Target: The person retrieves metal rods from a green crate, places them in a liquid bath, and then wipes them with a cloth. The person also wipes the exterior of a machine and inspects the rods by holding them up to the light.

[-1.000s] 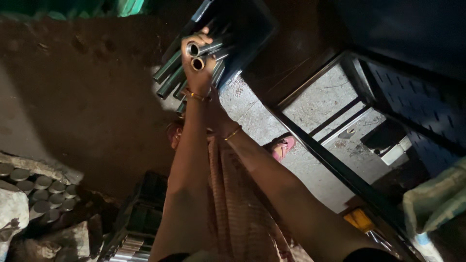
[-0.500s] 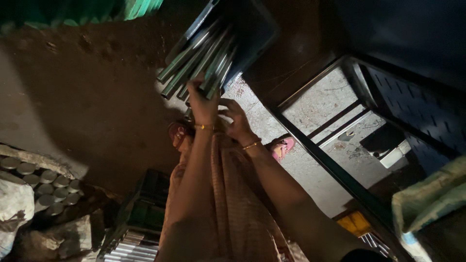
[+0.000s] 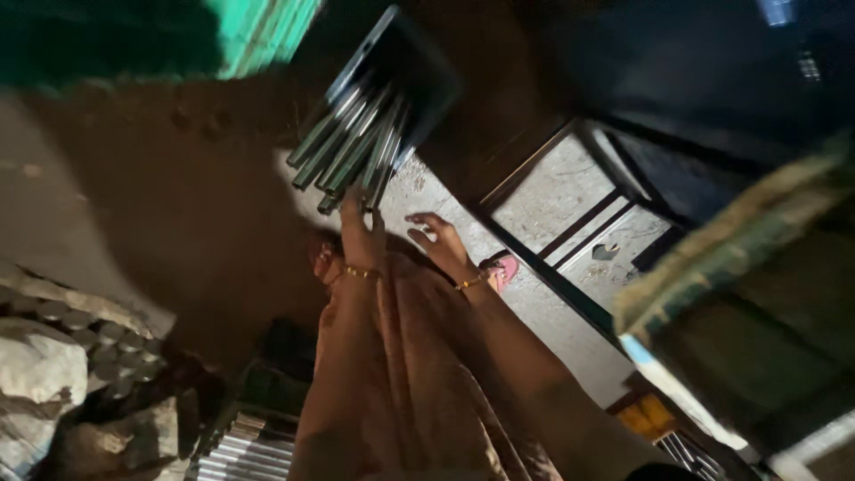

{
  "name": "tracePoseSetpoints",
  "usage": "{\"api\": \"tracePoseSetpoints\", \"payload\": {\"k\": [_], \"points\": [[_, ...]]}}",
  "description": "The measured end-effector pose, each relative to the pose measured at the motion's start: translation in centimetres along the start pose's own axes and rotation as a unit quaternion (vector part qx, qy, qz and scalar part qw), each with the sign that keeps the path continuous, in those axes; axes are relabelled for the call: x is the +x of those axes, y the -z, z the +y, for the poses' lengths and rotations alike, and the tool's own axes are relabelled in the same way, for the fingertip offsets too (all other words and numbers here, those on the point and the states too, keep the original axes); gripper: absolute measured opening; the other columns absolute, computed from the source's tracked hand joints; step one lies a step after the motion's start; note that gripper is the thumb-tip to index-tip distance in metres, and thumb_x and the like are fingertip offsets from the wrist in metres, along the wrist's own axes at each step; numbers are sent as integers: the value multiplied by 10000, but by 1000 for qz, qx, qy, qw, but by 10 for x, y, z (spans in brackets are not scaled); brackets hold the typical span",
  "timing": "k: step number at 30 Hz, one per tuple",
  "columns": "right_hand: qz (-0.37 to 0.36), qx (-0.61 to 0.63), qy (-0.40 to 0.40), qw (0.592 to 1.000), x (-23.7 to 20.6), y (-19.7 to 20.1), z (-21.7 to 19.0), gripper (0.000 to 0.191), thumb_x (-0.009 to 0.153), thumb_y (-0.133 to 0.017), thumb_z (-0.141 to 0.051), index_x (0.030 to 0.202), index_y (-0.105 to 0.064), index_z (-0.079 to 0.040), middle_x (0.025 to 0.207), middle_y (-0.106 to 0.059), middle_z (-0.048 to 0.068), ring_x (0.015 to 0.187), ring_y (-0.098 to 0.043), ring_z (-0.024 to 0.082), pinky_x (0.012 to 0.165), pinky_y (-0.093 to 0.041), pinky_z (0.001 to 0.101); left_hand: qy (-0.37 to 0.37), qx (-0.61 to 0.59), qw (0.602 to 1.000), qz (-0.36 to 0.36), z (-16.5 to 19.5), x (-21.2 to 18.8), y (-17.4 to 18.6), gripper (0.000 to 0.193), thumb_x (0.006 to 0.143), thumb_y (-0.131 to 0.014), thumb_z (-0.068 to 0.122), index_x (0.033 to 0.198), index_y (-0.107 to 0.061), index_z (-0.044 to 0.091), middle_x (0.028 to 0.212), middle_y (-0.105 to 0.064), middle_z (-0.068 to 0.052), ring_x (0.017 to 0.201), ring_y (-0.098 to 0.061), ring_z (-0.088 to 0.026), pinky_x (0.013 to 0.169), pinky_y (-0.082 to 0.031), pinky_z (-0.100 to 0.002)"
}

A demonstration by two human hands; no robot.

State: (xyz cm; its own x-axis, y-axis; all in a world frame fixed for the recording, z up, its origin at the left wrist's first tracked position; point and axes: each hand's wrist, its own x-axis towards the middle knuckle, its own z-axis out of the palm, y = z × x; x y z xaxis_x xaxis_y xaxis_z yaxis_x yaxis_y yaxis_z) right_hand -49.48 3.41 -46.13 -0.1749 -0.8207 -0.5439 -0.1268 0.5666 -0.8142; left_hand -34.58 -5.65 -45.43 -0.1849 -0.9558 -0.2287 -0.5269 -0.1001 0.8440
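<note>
- The left hand (image 3: 361, 236) was open, fingertips touching the ends of the metal rods (image 3: 352, 142).
- The right hand (image 3: 438, 245) hung open, empty.
- Roughly seven rods lay in one dark crate (image 3: 419, 67).

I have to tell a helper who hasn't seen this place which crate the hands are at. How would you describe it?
Find the brown dirt floor; at its top edge lies a dark plastic crate of long silvery metal tubes. The left hand touches their ends. Unlike the lower crate of stacked silvery tubes, it sits tipped, tubes sticking out.
</note>
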Motion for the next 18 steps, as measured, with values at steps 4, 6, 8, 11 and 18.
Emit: {"api": "tracePoseSetpoints", "payload": {"k": [4,6,8,11,18], "points": [[33,146,-36,988,-28,21,-34,249,981,-700,-112,1216,-709,-29,1121,-744,72,1017,-676,139,847,-547,289,79,-100,992,-15,42,-27,13,399,865,-634,-42,1260,-606,-2,1259,-667,-161,1201,-614,-313,978,-486,-404],[54,127,15,990,-44,34,-60,236,1009,-679,-124,1216,-706,-13,1099,-763,72,1020,-694,126,896,-559,264,105,-114,987,-37,66,-35,15,328,892,-641,-17,1219,-635,11,1194,-700,-136,1133,-659,-267,968,-512,-367],[72,223,0,972,-67,43,-85,254,1024,-649,-139,1237,-689,-6,1142,-743,74,1028,-665,137,875,-525,268,139,-209,967,-48,93,-50,20,288,920,-637,2,1207,-648,20,1188,-715,-119,1092,-664,-230,943,-524,-336],[105,311,-38,944,-102,65,-137,261,1033,-613,-169,1234,-676,-15,1160,-730,64,1051,-654,143,875,-513,286,173,-398,899,-57,146,-64,25,269,945,-625,24,1213,-648,24,1241,-712,-112,1096,-643,-201,915,-531,-313],[174,400,123,892,-248,144,-280,244,1026,-613,-177,1115,-724,21,1154,-734,136,1089,-689,214,945,-568,388,156,-475,857,-125,307,-98,45,281,957,-663,118,1225,-643,37,1249,-706,-145,1164,-664,-251,964,-533,-373]]}}
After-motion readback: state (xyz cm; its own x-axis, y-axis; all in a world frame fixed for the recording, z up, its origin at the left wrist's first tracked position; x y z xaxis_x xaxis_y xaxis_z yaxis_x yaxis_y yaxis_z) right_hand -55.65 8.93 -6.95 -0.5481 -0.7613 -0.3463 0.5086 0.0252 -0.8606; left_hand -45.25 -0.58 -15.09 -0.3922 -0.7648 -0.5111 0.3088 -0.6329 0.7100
